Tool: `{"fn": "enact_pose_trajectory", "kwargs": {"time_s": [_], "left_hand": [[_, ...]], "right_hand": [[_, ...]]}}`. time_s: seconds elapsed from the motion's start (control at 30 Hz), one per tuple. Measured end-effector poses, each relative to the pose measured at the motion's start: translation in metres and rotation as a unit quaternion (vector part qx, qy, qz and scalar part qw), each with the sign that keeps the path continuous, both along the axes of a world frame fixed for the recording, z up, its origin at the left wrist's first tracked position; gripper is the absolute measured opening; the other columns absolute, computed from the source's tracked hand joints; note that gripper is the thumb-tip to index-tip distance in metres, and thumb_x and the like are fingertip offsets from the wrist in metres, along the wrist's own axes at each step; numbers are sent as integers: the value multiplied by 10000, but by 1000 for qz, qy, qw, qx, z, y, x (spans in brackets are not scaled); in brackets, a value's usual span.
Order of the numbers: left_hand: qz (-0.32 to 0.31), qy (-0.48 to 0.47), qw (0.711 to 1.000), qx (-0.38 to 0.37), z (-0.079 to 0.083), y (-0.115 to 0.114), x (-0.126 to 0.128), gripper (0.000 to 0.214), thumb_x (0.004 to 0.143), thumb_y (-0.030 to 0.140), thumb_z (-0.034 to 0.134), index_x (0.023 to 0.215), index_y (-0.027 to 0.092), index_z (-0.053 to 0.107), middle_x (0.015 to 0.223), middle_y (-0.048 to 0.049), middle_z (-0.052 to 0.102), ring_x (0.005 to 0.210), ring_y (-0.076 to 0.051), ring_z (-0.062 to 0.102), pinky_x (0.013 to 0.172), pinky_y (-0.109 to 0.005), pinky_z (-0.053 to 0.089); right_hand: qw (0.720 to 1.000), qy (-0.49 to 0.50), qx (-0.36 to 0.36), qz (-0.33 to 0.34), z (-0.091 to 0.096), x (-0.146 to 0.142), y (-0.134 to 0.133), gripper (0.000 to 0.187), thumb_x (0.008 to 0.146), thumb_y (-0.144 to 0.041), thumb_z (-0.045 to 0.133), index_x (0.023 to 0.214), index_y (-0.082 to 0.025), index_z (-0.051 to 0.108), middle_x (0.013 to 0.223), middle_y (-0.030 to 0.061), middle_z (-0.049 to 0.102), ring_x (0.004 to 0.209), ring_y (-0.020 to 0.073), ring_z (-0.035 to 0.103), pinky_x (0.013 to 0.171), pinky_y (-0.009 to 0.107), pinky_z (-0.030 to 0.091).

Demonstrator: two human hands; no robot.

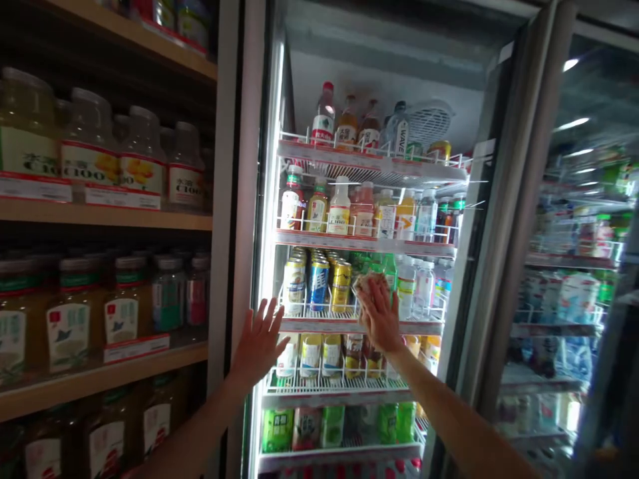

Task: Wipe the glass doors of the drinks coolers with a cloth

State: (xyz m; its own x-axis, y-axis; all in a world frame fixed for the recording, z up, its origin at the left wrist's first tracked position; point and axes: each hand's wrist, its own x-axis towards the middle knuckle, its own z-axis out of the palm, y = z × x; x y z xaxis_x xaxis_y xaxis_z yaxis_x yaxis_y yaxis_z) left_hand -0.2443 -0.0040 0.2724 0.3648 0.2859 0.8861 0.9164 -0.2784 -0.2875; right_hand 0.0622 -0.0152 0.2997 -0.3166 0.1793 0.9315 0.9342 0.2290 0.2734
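Crumpled wad (367,281), pale and too blurred to identify, is held up at the third fridge shelf (319,325), just right of the upright cans (319,283). Furthest left, the left hand (259,339) is spread open and released beside the lit door frame. Further right, the right hand (380,314) is closed on the wad at its fingertips. No long axis can be told.

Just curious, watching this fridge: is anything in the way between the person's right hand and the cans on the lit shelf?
Nothing visible. The fridge stands open, and the right hand, holding a crumpled pale thing, is up against the shelf's low wire rail, beside the gold can. Only that rail fronts the cans.
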Motion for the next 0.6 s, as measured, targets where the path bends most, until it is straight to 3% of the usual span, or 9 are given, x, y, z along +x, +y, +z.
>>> {"fn": "enact_pose_trajectory", "kwargs": {"time_s": [0.13,0.2,0.33,0.5,0.6], "left_hand": [[-23,-5,1000,13,-2,4,1,620,886,429,401,1419,142,268,1453,-159,311,1382,-299,177,1104,-537,188],[-36,-10,999,24,-2,5,0,642,894,429,385,1442,156,193,1463,-156,290,1382,-298,175,1103,-542,183],[-48,-17,998,42,-2,6,1,662,908,446,339,1457,180,86,1491,-150,215,1388,-295,147,1102,-549,168],[-50,-18,998,45,0,5,3,645,913,439,309,1459,195,67,1501,-140,189,1388,-298,154,1094,-553,191],[-54,-27,997,42,-1,5,5,641,912,442,293,1460,203,59,1508,-133,168,1390,-300,144,1095,-561,185]], "right_hand": [[998,-54,-27,10,-34,25,-6,573,825,-138,442,1365,-319,384,1467,40,345,1377,224,251,1118,485,154],[999,-31,-25,-5,-30,40,-5,563,836,-154,431,1368,-330,371,1464,41,350,1371,222,267,1114,495,148],[990,117,26,-71,-7,72,-1,573,869,-192,393,1419,-299,272,1500,74,267,1380,246,243,1083,518,203],[989,104,5,-103,-31,113,-4,605,880,-179,370,1442,-314,194,1491,70,288,1381,250,244,1061,514,263],[979,160,34,-123,-15,139,0,594,886,-196,351,1447,-297,182,1486,98,292,1366,273,274,1033,538,304]]}}
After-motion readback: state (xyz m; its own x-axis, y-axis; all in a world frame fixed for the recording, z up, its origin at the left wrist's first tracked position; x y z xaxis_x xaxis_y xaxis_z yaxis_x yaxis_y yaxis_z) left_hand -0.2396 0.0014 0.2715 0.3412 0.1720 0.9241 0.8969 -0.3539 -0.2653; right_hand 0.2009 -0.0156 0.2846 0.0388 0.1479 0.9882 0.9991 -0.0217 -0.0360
